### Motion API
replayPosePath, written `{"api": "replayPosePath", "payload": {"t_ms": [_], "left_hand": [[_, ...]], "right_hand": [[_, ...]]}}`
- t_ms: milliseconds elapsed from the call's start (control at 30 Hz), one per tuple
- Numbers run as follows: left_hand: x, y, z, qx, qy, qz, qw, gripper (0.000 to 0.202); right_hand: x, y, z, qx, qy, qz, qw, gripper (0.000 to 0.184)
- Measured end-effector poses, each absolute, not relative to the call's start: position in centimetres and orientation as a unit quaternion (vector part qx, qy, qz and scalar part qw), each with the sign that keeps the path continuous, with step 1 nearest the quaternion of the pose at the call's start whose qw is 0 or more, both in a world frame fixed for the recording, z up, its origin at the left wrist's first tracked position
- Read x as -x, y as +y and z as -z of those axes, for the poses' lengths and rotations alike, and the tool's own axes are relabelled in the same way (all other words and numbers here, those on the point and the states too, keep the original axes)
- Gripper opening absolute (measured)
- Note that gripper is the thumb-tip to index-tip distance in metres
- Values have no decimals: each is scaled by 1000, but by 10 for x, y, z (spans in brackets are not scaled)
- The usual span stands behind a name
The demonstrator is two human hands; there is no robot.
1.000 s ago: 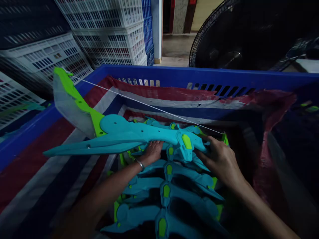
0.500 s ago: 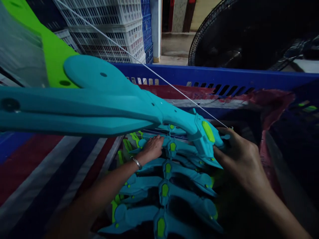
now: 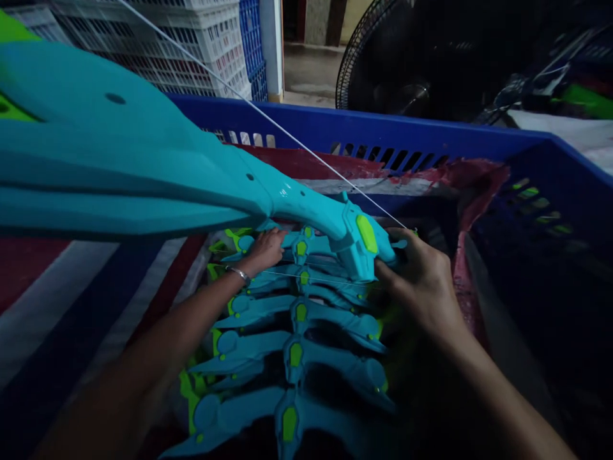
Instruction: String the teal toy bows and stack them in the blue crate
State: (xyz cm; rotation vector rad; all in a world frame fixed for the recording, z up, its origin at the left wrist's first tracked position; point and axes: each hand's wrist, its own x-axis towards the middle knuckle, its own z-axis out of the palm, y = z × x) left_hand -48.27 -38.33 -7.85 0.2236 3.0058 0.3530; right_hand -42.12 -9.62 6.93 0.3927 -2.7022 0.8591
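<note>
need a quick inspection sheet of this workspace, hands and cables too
Surface: blue crate with a striped lining, ragged along its far right edge.
Job's things: teal and green bow-shaped piece held over similar stacked pieces.
Clutter: green items beyond the crate, too dim to identify.
Hands: right hand grips the near end of the bow-shaped piece; left hand is at the stacked pieces, grip unclear.
Cables: no sure power cable seen; white string runs straight toward the right hand.
Surroundings: white crates, black fan.
</note>
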Motion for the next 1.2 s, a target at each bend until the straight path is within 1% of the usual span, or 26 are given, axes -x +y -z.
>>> {"api": "replayPosePath", "payload": {"t_ms": [133,333,533,733,900,1033,1200], "left_hand": [[491,-377,96,-66,989,-121,50,49],[495,-367,112,-59,990,-119,45,54],[492,-362,132,-46,992,-106,41,54],[482,-357,133,-50,995,-86,31,54],[482,-352,134,-42,996,-69,25,58],[483,-348,140,-34,998,-59,20,58],[483,-344,144,-23,998,-58,10,58]], "right_hand": [[423,-98,-66,-132,-935,-299,134,40],[425,-98,-65,-126,-938,-293,133,44],[428,-98,-54,-130,-944,-273,131,45],[433,-96,-46,-108,-954,-249,126,46],[436,-92,-44,-104,-954,-259,111,48],[438,-93,-38,-104,-954,-264,93,48],[441,-90,-26,-107,-959,-240,109,47]]}}
